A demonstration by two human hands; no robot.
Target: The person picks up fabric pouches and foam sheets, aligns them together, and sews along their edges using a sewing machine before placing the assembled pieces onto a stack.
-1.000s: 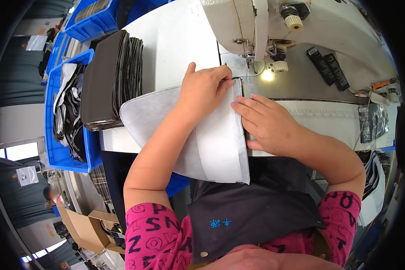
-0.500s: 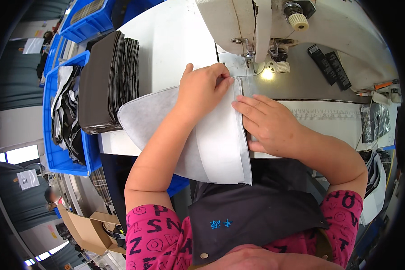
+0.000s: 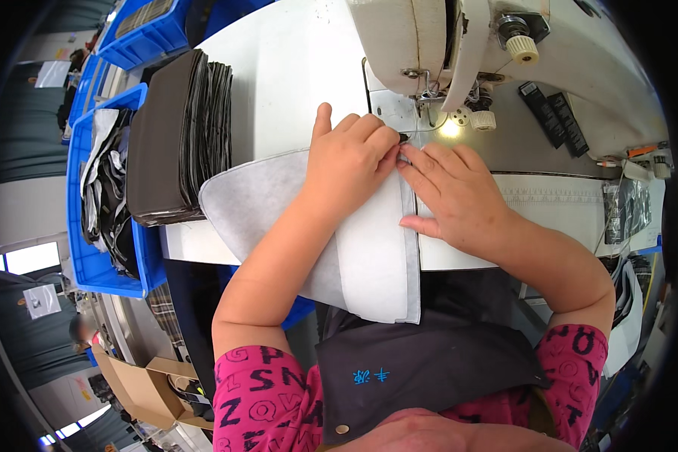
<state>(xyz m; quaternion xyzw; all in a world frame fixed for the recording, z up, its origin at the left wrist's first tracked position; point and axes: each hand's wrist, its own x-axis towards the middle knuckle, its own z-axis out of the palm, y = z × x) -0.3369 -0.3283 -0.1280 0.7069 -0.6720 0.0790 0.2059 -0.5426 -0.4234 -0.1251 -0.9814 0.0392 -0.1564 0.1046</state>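
Observation:
A light grey fabric panel (image 3: 267, 192) with a white strip (image 3: 369, 256) along its right side lies below the sewing machine (image 3: 407, 38) and hangs over the table's near edge. My left hand (image 3: 350, 162) is closed on the panel's far right corner in a pinch, its thumb raised apart. A small dark bit (image 3: 404, 138) shows at those fingertips. My right hand (image 3: 459, 192) rests against the panel's right edge, fingers stretched out, thumb spread away; its fingertips meet the left hand's at the corner. The needle area (image 3: 432, 94) is just beyond both hands.
A tall stack of dark brown panels (image 3: 162, 143) stands on the left of the white table (image 3: 279, 68). Beside it, a blue bin (image 3: 79, 226) holds cloth pieces. Two black packets (image 3: 554, 117) lie under the machine arm. An open cardboard box (image 3: 139, 384) is at lower left.
The panel's far edge has come slightly nearer to me, away from the needle. Both hands' fingertips have drawn together at its corner, and the right thumb has spread. A small dark bit now shows there.

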